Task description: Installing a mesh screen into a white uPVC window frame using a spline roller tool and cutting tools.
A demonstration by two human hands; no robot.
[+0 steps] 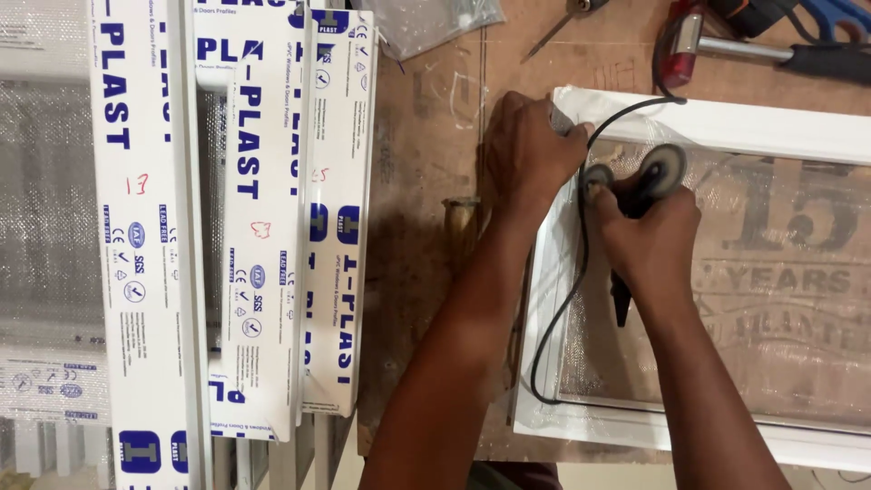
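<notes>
A white window frame (726, 122) with a fine mesh sheet (780, 299) lies on a brown board. My left hand (526, 154) presses on the frame's top-left corner, fingers closed over the corner and the mesh edge. My right hand (649, 240) grips a black roller tool (658, 172) with two grey wheels, set against the left groove just below that corner. A thin black rubber cord (567, 299) runs from the top of the frame, past the wheels, and loops down along the left rail.
Several white plastic profile bars (259, 227) in printed wrap lie to the left. A hammer (717, 45), scissors with blue handles (839, 14), a screwdriver (558, 23) and a clear plastic bag (426, 23) rest at the far edge of the brown workbench (426, 154).
</notes>
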